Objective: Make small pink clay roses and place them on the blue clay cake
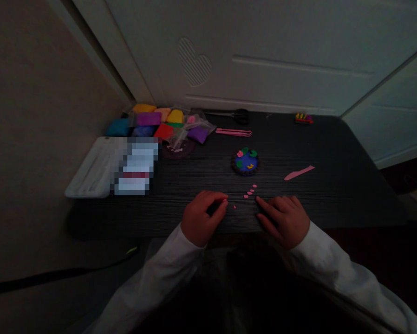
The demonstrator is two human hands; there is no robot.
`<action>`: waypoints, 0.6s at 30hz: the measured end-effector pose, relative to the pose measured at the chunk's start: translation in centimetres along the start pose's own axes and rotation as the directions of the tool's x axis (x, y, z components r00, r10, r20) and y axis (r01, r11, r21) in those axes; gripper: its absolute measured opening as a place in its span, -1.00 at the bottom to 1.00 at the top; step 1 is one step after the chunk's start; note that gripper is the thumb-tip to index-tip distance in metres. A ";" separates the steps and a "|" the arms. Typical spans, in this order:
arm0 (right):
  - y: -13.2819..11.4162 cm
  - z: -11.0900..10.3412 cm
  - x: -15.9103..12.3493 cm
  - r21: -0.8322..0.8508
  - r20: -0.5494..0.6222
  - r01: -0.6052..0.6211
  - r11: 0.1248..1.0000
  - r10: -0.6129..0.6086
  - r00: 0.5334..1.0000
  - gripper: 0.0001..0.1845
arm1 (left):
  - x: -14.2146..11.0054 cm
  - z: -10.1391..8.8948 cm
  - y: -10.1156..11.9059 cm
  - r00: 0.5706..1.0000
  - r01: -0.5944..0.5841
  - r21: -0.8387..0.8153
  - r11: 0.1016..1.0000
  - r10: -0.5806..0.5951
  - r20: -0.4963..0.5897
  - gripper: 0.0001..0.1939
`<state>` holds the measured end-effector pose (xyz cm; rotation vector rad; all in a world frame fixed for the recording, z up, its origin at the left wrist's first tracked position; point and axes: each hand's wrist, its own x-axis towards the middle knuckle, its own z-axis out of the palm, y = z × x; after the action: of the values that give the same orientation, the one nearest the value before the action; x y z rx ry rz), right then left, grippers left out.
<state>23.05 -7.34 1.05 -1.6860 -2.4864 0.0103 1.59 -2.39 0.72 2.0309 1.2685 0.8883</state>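
Note:
My left hand (pixel 203 218) is closed in a pinch, with a bit of pink modelling clay (pixel 224 200) showing at the fingertips. Just right of it lies a tiny pink crumb (pixel 234 207). My right hand (pixel 285 218) rests on the table with its index finger stretched out and the thumb apart, holding nothing. Beside that fingertip, several small flat pink clay pieces (pixel 249 193) lie in a slanting row. Beyond them sits a round clay pond (pixel 246 162) with a dark brown rim, blue middle, green leaves, a pink flower and small yellow shapes.
A pink clay knife (pixel 299 173) lies on the right of the dark table (pixel 351 185). Pink tools (pixel 233 132) and scissors (pixel 241 116) are at the back. Bags of coloured clay (pixel 149 119) and a white case (pixel 95 167) occupy the left. A small colourful piece (pixel 303 118) stands back right.

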 end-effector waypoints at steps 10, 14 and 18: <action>-0.1 0.1 -0.1 -0.005 0.013 -0.023 1.000 0.023 1.000 -0.53 | 0.1 0.0 0.1 1.000 -0.001 0.002 1.000 0.001 0.000 -0.85; 0.2 0.1 -0.1 0.052 0.006 0.021 0.998 -0.022 1.000 -0.53 | 0.1 0.0 0.1 1.000 -0.001 0.004 1.000 0.001 -0.005 -0.85; 0.7 -0.2 -0.2 0.095 -0.004 -0.012 0.995 0.013 1.000 -0.54 | 0.1 -0.1 0.1 1.000 -0.004 -0.005 1.000 0.004 -0.006 -0.85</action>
<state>23.78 -7.29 1.13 -1.6617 -2.4306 0.1233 1.66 -2.34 0.88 2.0294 1.2641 0.8987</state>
